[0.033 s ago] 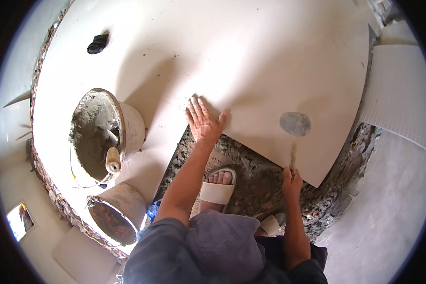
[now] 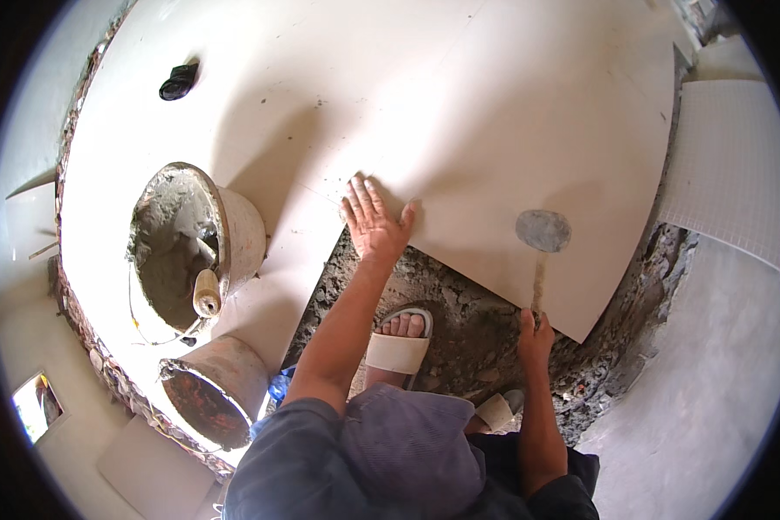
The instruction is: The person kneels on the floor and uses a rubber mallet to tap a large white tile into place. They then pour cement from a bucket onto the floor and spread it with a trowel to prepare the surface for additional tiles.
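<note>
My left hand (image 2: 375, 223) lies flat with fingers spread, across the near edge of a large pale floor tile (image 2: 581, 130) where it meets the tile on its left. In my right hand (image 2: 536, 336) is the wooden handle of a mallet (image 2: 543, 230), gripped near its end. The mallet's grey rounded head is over the tile's right part; whether it touches the surface I cannot tell. Rough mortar and soil (image 2: 459, 329) show along the tile's near edge, with my sandalled foot (image 2: 399, 347) on them.
To the left stands a bucket (image 2: 238, 230) of wet grey mortar, a trowel handle (image 2: 206, 293) sticking out. A second bucket (image 2: 221, 368) is tipped nearby. Farther off lies a black object (image 2: 178, 81). A white gridded panel (image 2: 724, 165) and grey floor (image 2: 702, 364) are at right.
The mallet head has shifted very slightly right and toward me. My left hand stays where it was on the tile.
</note>
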### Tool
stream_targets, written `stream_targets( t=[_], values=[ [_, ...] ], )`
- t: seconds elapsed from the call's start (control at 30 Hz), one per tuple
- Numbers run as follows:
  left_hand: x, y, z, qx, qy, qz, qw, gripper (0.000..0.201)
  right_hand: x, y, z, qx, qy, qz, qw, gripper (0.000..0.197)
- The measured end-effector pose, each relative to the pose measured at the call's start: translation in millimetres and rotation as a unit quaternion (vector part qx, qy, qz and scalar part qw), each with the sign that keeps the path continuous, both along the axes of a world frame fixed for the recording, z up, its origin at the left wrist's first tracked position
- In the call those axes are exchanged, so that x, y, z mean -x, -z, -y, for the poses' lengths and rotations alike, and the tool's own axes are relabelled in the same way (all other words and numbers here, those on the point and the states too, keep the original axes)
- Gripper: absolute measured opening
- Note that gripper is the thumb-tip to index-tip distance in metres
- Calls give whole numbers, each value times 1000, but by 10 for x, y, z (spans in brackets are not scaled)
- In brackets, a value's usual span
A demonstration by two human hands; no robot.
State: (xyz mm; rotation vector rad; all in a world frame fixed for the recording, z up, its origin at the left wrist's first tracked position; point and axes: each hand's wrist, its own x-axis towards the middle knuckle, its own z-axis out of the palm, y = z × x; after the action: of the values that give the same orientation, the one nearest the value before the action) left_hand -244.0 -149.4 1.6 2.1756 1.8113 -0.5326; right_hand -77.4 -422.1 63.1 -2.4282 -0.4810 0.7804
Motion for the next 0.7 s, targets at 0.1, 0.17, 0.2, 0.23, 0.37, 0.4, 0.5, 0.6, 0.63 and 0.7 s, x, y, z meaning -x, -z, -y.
stream_targets(
  t=[0.1, 0.17, 0.2, 0.23, 0.37, 0.4, 0.5, 0.6, 0.63, 0.7],
  values=[
    [-76, 44, 83, -27, 72, 48, 996, 89, 8, 167, 248, -28, 23, 34, 999, 50],
    [-150, 84, 98, -19, 70, 107, 992, 86, -19, 246, 317, -34, 30, -1, 999, 51],
    [-184, 104, 86, -25, 64, 79, 994, 88, -36, 271, 337, -51, 40, -16, 998, 52],
    [-222, 124, 39, -36, 61, 96, 993, 91, -51, 287, 348, -19, 45, -25, 999, 51],
    [-484, 197, -405, -96, 70, 107, 987, 94, -92, 274, 368, -4, 74, -15, 997, 49],
    [-596, 212, -554, -103, 73, 127, 984, 93, -93, 256, 369, -6, 82, -16, 997, 48],
    [-1117, 268, -1008, -140, 104, 109, 979, 90, -103, 204, 337, 46, 122, -24, 991, 45],
    [-1763, 309, -1422, -186, 104, 125, 969, 88, -139, 174, 254, 9, 139, -21, 990, 44],
    [-1975, 325, -1534, -196, 116, 128, 965, 88, -164, 173, 217, 21, 143, -17, 989, 44],
    [-2365, 359, -1747, -230, 144, 141, 952, 87, -233, 188, 131, 36, 150, -39, 987, 43]
  ],
)
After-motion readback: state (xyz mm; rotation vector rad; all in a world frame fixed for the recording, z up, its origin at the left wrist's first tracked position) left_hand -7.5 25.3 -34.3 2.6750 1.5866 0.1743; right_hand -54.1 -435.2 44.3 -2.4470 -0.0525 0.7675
